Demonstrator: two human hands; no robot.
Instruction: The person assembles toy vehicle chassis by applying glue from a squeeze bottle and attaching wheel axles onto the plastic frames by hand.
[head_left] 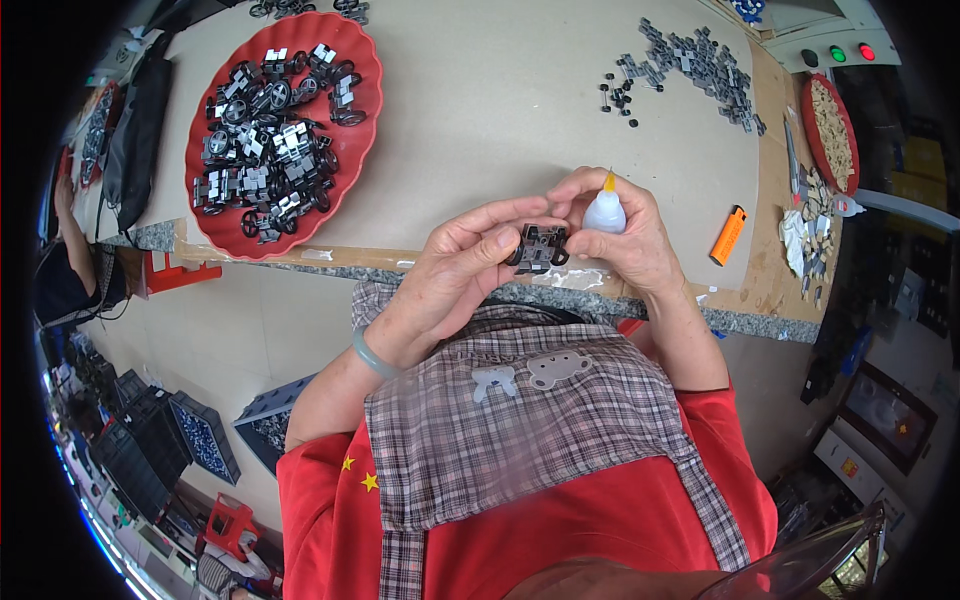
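At the table's front edge my left hand (pixel 455 265) holds a small black-and-grey wheeled toy chassis (pixel 541 248) between thumb and fingers. My right hand (pixel 645 245) grips a squeeze bottle (pixel 604 214), white and translucent with a yellow pointed nozzle facing up and away. The right thumb and fingertips also come close to the chassis's right side; whether they press on it I cannot tell. At the left, a red scalloped tray (pixel 368 75) bears a heap of similar wheeled pieces (pixel 270 150) in black and silver.
Loose grey plastic parts (pixel 700 65) lie at the far right, with small black wheel pairs (pixel 617 98) beside them. An orange lighter (pixel 728 236) rests to the right of my hand. Beyond it are a red dish (pixel 849 186) of tan bits and scattered small pieces (pixel 818 235).
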